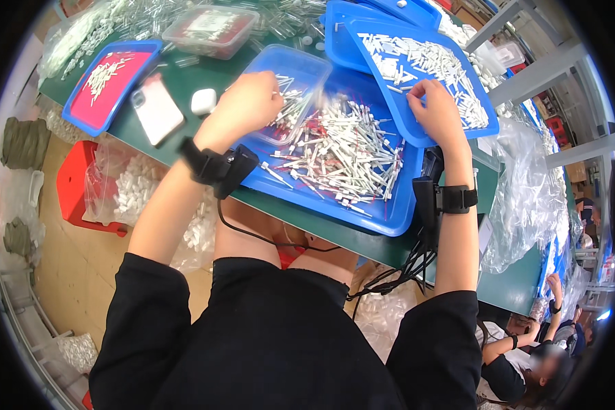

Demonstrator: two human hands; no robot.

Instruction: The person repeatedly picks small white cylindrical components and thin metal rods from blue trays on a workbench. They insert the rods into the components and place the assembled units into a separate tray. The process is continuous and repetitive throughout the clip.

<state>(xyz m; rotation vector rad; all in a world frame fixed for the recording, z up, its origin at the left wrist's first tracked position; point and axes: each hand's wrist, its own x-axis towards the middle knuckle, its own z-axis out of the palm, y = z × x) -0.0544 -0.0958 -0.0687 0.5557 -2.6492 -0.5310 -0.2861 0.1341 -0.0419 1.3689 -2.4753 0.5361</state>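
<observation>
My left hand [255, 101] hovers at a clear plastic container [314, 63] holding thin white sticks, its fingers curled in. What those fingers hold, if anything, is hidden. My right hand [436, 109] is over the near left part of a tilted blue tray [473, 80] of small white pieces. Its thumb and fingers come together in a pinch, and anything between them is too small to make out. Between and below my hands, a large blue tray [406, 205] bears a heap of white sticks [342, 154], some with red parts. The clear container overlaps this tray's far left part.
At the left lie a red-bottomed blue tray [135, 82], a phone [158, 111] and a white case [203, 102]. A lidded clear box [212, 31] stands behind. Black cables [406, 263] hang near my right arm. A red stool [82, 184] stands below; another person [526, 362] works at right.
</observation>
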